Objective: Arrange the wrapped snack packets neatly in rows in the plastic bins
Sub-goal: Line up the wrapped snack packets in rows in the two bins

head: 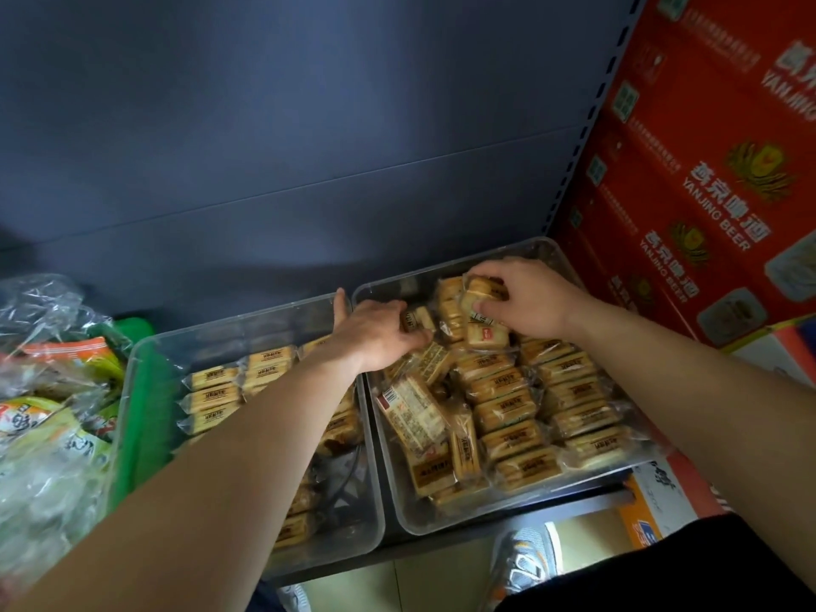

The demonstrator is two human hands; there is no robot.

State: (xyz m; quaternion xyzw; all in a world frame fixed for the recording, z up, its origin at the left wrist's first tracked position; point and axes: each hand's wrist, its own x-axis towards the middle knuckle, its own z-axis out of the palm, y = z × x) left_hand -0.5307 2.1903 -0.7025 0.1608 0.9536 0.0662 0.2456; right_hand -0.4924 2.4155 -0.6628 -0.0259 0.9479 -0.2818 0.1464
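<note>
Two clear bins sit side by side on a shelf, with its dark blue back panel (265, 148) at 12 o'clock.

Right bin (410, 514), at 4 o'clock in view: the packets (512, 413) on its 3 o'clock side stand in two tidy rows. The 9 o'clock side is a loose jumble, including a flat packet (410, 413) lying barcode-up. Print on the wrappers is too blurred to read.

Right hand (525, 298) is over the bin's far end. Fingers and thumb pinch an upper packet (483, 289), lifted just above the pile, and the fingertips are partly hidden behind the wrapper.

Left hand (375, 333) reaches across the wall between the bins into the right bin's 10 o'clock corner. Its fingers curl down round a small packet (417, 322) and the thumb sticks up toward 11 o'clock. Contact is motion-blurred, but the grip looks closed.

Left bin (353, 532), at 7 o'clock: rows of packets are visible at its far end. The left forearm hides most of the rest, so I can't tell the layout underneath.

At 9 o'clock are a green crate (132, 435) and bagged snacks (48, 390), cut off by the frame edge. Red beer cartons (706, 170) are stacked at 2 o'clock. A shoe (525, 563) shows at 5 o'clock below the shelf edge
</note>
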